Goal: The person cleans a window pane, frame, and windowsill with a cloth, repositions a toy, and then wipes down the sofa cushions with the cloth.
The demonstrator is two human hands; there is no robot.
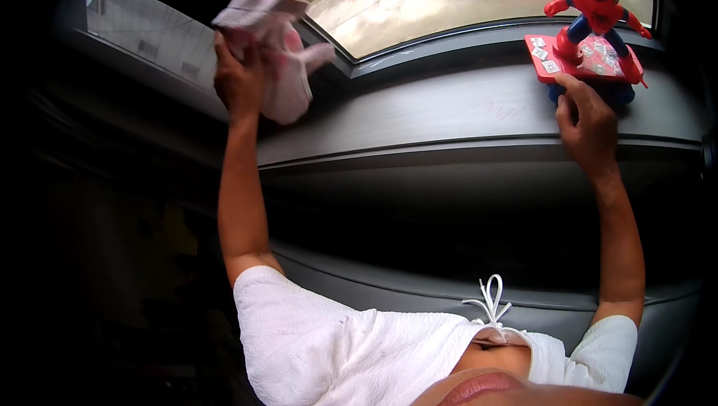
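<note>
My left hand (241, 81), raised at the upper left, is closed around a soft pale pink-and-white cloth item (288, 84). It is slightly blurred, with flaps sticking out, and I cannot tell whether it is a rag or a plush toy. On the right, a red and blue Spider-Man toy figure (598, 6) stands on a red base (552, 66) with small white stickers on top. The fingers of my right hand (587, 118) are closed at the front edge of this base, with the index finger on its rim. Dark blue parts show underneath the base.
The figure rests on a grey ledge (419, 111) below a large window (449, 2). A dark window frame (351, 66) forms a corner near the cloth item. A side window (149, 36) lies at the left. A dark padded surface (359, 275) runs below the ledge.
</note>
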